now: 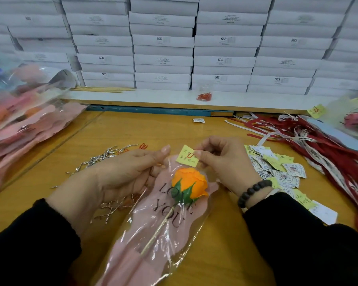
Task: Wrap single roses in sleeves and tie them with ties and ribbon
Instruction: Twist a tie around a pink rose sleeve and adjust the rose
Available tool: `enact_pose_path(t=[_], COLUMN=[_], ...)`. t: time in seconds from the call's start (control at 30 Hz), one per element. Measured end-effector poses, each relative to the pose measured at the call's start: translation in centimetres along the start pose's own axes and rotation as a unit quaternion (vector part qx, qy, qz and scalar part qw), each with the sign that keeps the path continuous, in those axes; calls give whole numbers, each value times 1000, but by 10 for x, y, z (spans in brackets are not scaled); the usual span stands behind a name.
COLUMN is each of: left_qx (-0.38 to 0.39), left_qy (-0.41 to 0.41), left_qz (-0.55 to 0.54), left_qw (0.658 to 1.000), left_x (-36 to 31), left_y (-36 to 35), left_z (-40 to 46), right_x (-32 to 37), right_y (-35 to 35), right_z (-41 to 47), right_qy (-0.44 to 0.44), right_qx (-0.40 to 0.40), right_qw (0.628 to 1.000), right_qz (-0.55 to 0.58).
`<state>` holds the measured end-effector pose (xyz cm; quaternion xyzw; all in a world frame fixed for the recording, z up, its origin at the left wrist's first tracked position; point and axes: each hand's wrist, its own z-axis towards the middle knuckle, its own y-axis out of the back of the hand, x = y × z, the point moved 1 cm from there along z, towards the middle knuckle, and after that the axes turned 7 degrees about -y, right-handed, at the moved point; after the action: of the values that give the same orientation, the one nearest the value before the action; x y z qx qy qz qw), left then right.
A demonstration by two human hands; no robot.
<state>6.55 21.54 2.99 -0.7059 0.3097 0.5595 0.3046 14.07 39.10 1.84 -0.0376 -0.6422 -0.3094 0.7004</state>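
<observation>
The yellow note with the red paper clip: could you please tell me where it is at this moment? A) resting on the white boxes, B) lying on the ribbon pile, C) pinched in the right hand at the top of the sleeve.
C: the right hand pinches the yellow note at the top edge of the sleeve, just above the orange rose.

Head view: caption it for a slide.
Right hand clips a yellow tag to the sleeve holding an orange rose; left hand steadies it.

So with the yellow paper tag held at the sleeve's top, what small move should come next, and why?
Probably push the red paper clip fully down so the small yellow paper tag grips the clear-and-pink plastic sleeve. The right hand pinches the tag at the rim, and the left hand holds the sleeve.
</observation>
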Motion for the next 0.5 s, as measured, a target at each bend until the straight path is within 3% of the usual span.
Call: enact_pose_path(t=[0.1, 0.27, 0.33, 0.43, 0.5], left_qx=[61, 215, 244, 216, 133], left_qy=[19, 38, 24, -22, -55], left_qz=[40, 91, 106, 98, 74], left_qw=[997, 972, 964, 971, 987], left_x=[0, 10, 13, 13, 12], left_y=[0, -9, -17, -19, -15], left_z=[-5, -6, -4, 0, 4], right_x=[-4, -10, -13, -11, -6], right_y=[16, 34, 34, 33, 32], right_z=[7, 14, 14, 13, 11], right_qy=[16, 23, 21, 45, 71], right_qx=[-55, -126, -134, -193, -228], right_qw=[996, 990, 988, 974, 963], right_qz=[-62, -65, -71, -108, -126])
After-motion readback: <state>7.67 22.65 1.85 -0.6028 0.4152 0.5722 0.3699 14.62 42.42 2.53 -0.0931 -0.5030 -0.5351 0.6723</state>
